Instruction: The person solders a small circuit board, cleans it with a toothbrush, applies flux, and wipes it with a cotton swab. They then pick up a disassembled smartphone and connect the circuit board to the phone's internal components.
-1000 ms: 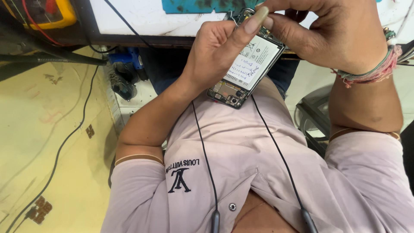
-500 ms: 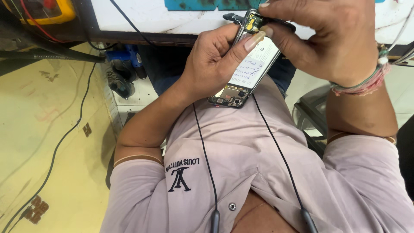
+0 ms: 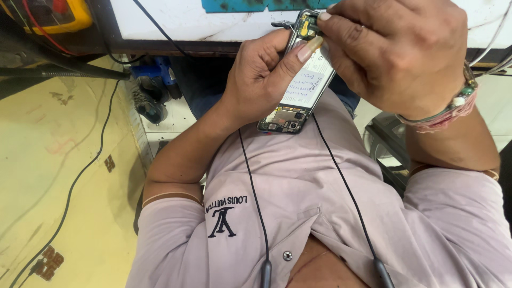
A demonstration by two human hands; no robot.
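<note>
Cradling an opened smartphone with its back cover off, white battery and green circuit boards exposed (image 3: 301, 80), above the lap and against the chest, close under the head camera. Wrapped around the left edge of the handset: the left hand (image 3: 261, 80), fingers curled behind the frame, thumb laid flat across the battery face with its long nail reaching toward the upper board. Held this way, apparently, to brace the thin frame from both sides so that it does not twist or slide while the top end is worked on. Tilted with the camera-module end down toward the shirt and the far end up near the bench edge, which brings the upper board into plain sight.

Bearing down on that upper end: the right hand (image 3: 394, 53), fingers bunched tight, fingertips pinched at a small yellowish part on the top board. Impossible to tell whether a tool sits in that pinch, since the knuckles hide it. Worn on the right wrist, a stack of thread and bead bracelets (image 3: 448, 109).

Hanging down the pale pink polo shirt (image 3: 298, 197), 2 black earphone cords (image 3: 253, 181). Just beyond the phone, a white workbench with a dark edge (image 3: 176, 24); at its far left corner, a yellow multimeter with red leads (image 3: 58, 13). Trailing over the yellow floor (image 3: 48, 160), 1 black cable.
</note>
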